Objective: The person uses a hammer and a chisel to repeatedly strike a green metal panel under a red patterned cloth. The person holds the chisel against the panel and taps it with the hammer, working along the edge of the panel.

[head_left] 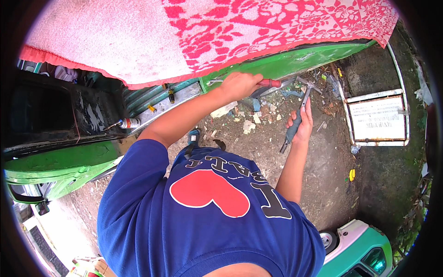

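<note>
My left hand [239,86] holds a screwdriver by its red handle [272,83]; the metal shaft points left across the lower edge of a green painted panel [281,61]. I cannot tell whether its tip touches the panel. A pink-and-white patterned cloth [120,37] drapes over the panel above. Below and right of the left hand, my right hand [301,123] is wrapped round a metal hammer with a grey grip [293,129], held diagonally with the head raised toward the panel.
Debris [249,125] litters the ground below the panel. A spray can [129,123] and yellow-handled tools [171,96] lie at left beside a dark, worn vehicle body [64,108]. A framed sign [377,117] stands at right; a teal vehicle [360,251] is at lower right.
</note>
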{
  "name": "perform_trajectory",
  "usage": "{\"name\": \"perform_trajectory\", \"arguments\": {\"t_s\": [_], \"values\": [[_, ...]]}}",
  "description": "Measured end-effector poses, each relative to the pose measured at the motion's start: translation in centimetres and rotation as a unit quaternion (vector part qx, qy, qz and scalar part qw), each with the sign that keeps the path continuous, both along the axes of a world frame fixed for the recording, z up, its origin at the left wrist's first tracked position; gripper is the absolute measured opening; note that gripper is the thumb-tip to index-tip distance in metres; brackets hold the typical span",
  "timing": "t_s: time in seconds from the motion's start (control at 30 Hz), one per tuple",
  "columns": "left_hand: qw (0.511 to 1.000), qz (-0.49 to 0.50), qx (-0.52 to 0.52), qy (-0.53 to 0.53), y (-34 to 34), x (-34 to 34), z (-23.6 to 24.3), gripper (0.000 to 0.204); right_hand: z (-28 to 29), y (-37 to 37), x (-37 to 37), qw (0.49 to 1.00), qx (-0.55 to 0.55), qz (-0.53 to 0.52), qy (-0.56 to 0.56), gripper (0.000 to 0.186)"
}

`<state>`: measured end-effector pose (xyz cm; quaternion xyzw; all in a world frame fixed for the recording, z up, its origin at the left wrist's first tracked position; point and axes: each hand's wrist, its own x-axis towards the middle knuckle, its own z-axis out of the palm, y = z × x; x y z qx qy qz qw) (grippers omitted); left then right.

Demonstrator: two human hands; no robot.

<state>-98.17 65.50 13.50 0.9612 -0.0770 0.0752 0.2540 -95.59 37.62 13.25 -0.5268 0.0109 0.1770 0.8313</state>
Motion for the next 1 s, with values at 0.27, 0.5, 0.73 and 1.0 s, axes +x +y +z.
{"name": "perform_trajectory", "arguments": {"t_s": [0.27, 0.5, 0.73, 1.0], "values": [[0.999, -0.035, 0.028, 0.023, -0.7, -1.1, -0.3, 0.020, -0.7, -1.0, -1.4, 1.000, -0.003, -0.017, 0.011, 0.057], [0.995, -0.082, 0.006, -0.058, -0.7, -1.6, 0.4, 0.016, -0.7, -1.4, -2.3, 1.000, 0.002, -0.021, 0.014, 0.056], [0.998, -0.069, -0.003, -0.007, -0.7, -2.1, -1.0, 0.015, -0.7, -1.5, -3.0, 1.000, 0.001, -0.015, 0.022, 0.056], [0.999, -0.051, 0.012, -0.003, -0.6, -1.9, -0.8, 0.017, -0.9, -1.4, -3.6, 1.000, -0.002, -0.009, 0.023, 0.058]]}}
